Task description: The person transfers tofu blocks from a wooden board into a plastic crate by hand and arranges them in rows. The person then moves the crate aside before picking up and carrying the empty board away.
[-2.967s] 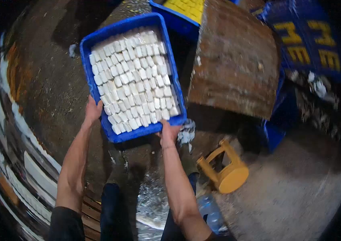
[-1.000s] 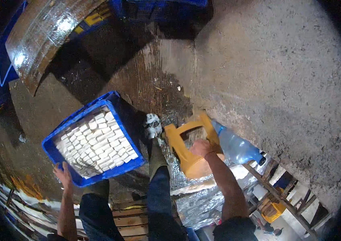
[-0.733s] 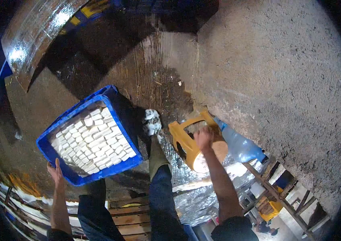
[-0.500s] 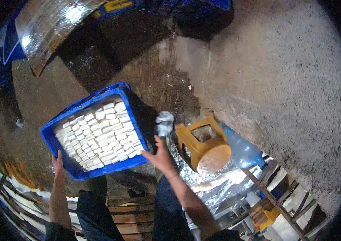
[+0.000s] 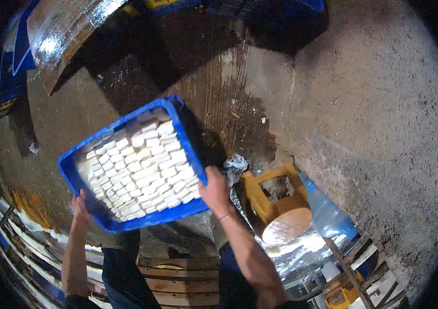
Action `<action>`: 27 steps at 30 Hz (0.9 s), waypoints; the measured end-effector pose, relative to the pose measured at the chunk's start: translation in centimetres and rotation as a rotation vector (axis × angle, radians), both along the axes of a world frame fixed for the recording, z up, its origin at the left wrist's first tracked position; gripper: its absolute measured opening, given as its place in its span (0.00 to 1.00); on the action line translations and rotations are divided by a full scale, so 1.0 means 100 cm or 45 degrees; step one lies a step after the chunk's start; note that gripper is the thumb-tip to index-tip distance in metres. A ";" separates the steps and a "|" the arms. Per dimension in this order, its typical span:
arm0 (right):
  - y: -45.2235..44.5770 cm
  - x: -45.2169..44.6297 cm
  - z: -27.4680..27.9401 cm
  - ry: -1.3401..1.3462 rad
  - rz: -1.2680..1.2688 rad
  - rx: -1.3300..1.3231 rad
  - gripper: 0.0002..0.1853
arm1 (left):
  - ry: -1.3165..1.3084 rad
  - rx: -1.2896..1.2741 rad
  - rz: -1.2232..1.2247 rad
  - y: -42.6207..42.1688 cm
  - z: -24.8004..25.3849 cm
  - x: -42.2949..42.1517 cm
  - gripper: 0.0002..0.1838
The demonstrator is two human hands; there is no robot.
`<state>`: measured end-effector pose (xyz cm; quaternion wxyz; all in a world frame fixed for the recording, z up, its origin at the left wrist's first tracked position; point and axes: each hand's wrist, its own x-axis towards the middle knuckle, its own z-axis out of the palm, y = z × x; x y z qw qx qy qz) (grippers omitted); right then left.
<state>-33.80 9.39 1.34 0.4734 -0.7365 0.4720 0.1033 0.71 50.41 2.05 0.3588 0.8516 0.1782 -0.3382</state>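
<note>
A blue tub (image 5: 149,222) holds many small white blocks (image 5: 141,175) laid in close rows. My left hand (image 5: 79,207) grips the tub's lower left corner, with the thumb over the rim. At the tub's right corner my right hand (image 5: 215,190) is closed on the rim, its fingertips hidden behind the wall. Just right of that hand is a yellow-orange stool (image 5: 275,206). A large clear plastic bottle (image 5: 327,211) lies against the stool's right side.
Crumpled whitish material (image 5: 235,166) lies on the wet floor behind the stool. A shiny brown board (image 5: 69,36) leans at the upper left near blue containers. Wooden slats (image 5: 180,283) are by my legs, and a wooden frame (image 5: 350,273) stands at lower right.
My right hand let go of the stool, moved left and took hold of the tub's right corner. The stool now stands turned a little differently. My left hand stays on the tub.
</note>
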 end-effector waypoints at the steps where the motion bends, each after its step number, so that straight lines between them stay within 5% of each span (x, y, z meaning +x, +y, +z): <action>1: -0.023 0.000 0.001 -0.023 0.038 -0.072 0.15 | 0.071 -0.008 0.170 -0.032 0.016 -0.014 0.12; 4: -0.101 0.002 -0.003 -0.034 0.114 -0.282 0.13 | 0.221 0.007 -0.022 -0.088 0.007 -0.039 0.14; 6: -0.155 0.004 -0.008 -0.051 0.127 -0.410 0.13 | 0.145 -0.379 0.258 -0.110 -0.019 -0.070 0.16; 8: -0.212 0.005 -0.027 -0.001 0.106 -0.515 0.17 | 0.193 -0.257 0.280 -0.169 -0.011 -0.096 0.16; 10: -0.260 0.027 0.013 0.268 -0.101 -0.392 0.19 | 0.336 -0.179 0.337 -0.242 0.014 -0.126 0.17; 11: -0.276 0.025 0.015 0.252 -0.114 -0.403 0.19 | 0.295 -0.301 0.061 -0.243 -0.005 -0.139 0.15; 12: -0.292 0.021 0.017 0.020 -0.138 -0.818 0.18 | 0.238 -0.203 0.162 -0.268 -0.017 -0.160 0.15; 13: -0.304 0.015 0.020 -0.209 -0.155 -1.224 0.18 | 0.168 -0.438 0.161 -0.273 -0.051 -0.181 0.15; 16: -0.315 -0.014 0.094 -0.333 -0.172 -1.136 0.16 | 0.305 -0.238 0.316 -0.371 -0.020 -0.249 0.12; 17: -0.313 -0.026 0.108 -0.335 -0.179 -1.149 0.16 | 0.274 -0.362 0.375 -0.376 -0.050 -0.275 0.12; 22: -0.295 -0.061 0.156 -0.332 -0.461 -0.704 0.12 | 0.543 -0.497 0.550 -0.459 -0.018 -0.366 0.12; 25: -0.279 -0.060 0.139 -0.286 -0.519 -0.624 0.11 | 0.974 -0.557 0.428 -0.445 -0.011 -0.367 0.14; 27: -0.270 -0.025 0.149 -0.157 -0.535 -0.322 0.13 | 0.972 -0.033 -0.029 -0.437 0.012 -0.331 0.14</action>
